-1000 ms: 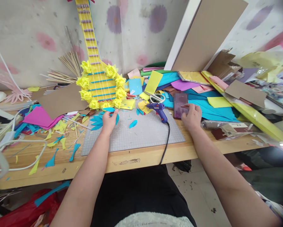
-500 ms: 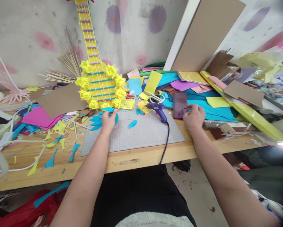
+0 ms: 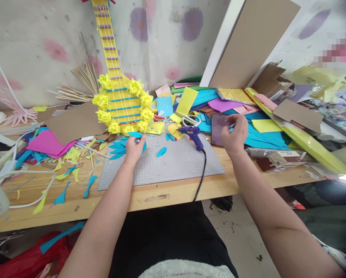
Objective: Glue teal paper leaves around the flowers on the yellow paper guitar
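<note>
one littered wooden table (image 3: pixel 161 193), floral wall (image 3: pixel 31 38) behind, left hand (image 3: pixel 134 148) pinching blue petals (image 3: pixel 117 148), right hand (image 3: pixel 235 135) grip unclear

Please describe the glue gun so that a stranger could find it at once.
Start at the grey gridded cutting mat on the wooden table. At its far edge, just left of the person's right hand, lies the purple-blue plastic glue gun. Only it trails a black cord over the table's front edge.

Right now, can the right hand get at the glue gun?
Probably yes. The glue gun lies uncovered on the grey mat, just left of the right hand at the phone; nothing stands between them.
</note>
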`<state>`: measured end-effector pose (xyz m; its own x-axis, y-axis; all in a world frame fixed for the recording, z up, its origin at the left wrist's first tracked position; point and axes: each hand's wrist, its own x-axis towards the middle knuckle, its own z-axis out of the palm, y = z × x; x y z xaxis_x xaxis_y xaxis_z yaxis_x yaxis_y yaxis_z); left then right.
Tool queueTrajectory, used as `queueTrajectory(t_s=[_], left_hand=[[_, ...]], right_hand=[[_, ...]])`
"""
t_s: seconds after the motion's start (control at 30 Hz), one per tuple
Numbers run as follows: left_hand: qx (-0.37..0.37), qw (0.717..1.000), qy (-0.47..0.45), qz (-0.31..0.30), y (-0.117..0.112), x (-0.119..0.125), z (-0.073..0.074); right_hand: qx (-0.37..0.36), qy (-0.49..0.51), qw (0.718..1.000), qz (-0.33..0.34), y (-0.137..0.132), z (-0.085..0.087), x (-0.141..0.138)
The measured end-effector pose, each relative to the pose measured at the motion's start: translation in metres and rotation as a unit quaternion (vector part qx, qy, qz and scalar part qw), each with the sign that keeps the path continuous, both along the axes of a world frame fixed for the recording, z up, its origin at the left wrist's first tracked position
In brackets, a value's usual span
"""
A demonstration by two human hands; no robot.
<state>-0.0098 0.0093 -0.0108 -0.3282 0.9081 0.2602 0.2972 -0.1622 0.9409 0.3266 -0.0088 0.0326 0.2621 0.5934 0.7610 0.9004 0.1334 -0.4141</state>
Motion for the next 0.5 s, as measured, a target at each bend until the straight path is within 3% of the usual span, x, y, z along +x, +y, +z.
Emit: queueTrajectory(t_s=[0.07,0.13,0.27,0.33,0.5], left_hand=[[0.006,1.000,0.012,-0.003,0.000,0.000,0.000],[0.011,1.000,0.018,-0.004,0.000,0.000,-0.001],[0.016,0.999,0.028,0.008,0.001,-0.002,-0.004],[0.021,0.999,0.033,0.009,0.001,-0.002,-0.006],[0.048,0.998,0.048,-0.005,0.000,-0.002,-0.007]], right_hand=[[-0.005,0.032,0.995,0.090,-0.005,0.019,-0.028],[-0.065,0.065,0.975,0.202,-0.010,0.035,-0.062],[-0.191,0.102,0.894,0.393,-0.007,0.040,-0.131],[-0.221,0.130,0.873,0.415,0.003,0.030,-0.159],[-0.260,0.193,0.874,0.363,0.031,-0.002,-0.197]])
